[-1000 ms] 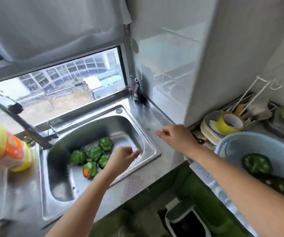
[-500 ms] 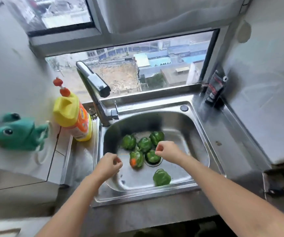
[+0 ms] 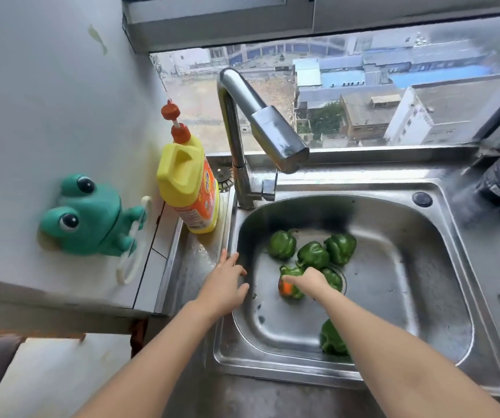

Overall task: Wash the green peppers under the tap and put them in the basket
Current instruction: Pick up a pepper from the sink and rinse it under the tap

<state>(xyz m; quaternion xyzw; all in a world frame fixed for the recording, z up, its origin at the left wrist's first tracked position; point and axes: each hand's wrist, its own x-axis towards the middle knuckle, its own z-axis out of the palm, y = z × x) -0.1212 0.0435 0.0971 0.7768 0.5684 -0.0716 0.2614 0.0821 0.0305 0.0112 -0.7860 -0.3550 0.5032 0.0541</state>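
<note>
so the half-orange pepper (image 3: pixel 291 292) is being gripped by the right hand (image 3: pixel 306 280) down in the sink (image 3: pixel 483 342), fingers curled over the top of it. The left hand (image 3: pixel 224 285) is being held open with fingers stretched out over the sink's left rim, nothing in it, and whether the steel is actually being touched can't be told tbh. Three green peppers (image 3: pixel 312 254) are being seen bunched just behind it, a fourth pepper (image 3: pixel 331 277) is being half hidden by the right wrist, and a fifth pepper (image 3: pixel 331 337) is being partly covered by the right forearm near the front wall. The tap (image 3: pixel 260 128) is being pointed over the sink's back edge, a yellow detergent bottle (image 3: pixel 188 188) standing just left of it
</note>
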